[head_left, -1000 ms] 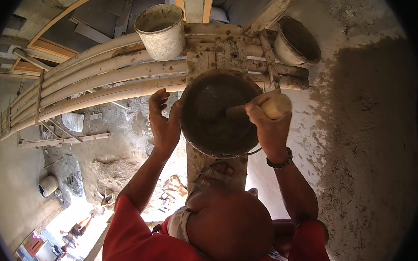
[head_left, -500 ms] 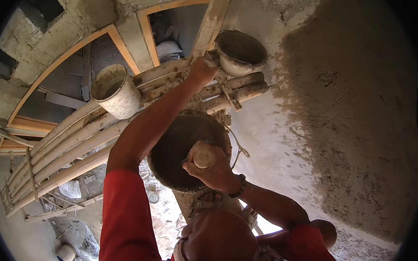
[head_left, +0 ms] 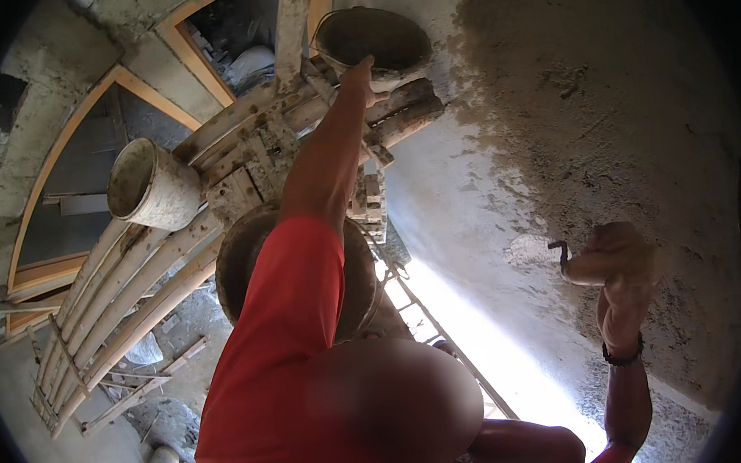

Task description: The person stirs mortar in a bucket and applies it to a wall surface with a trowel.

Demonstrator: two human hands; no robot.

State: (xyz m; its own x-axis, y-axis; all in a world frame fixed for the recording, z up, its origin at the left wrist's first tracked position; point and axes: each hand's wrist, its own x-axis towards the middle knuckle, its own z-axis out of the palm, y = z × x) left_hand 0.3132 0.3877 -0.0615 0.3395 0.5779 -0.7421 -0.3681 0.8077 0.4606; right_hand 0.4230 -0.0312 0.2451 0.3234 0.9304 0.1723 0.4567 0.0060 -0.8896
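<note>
From where I stand, the right hand [head_left: 629,277] has swung out of the mortar tub [head_left: 235,269] and over to the plastered wall [head_left: 581,142], so the work is now at the wall. It is wrapped around the trowel's [head_left: 587,268] handle; the left hand [head_left: 363,81] reaches to the near rim of a bucket [head_left: 375,36], thumb and finger apart, though I can't tell if it grips. The trowel is right by the damp, dark patch: stout pale handle, bent dark tang, blade pale and hard to pick out.
</note>
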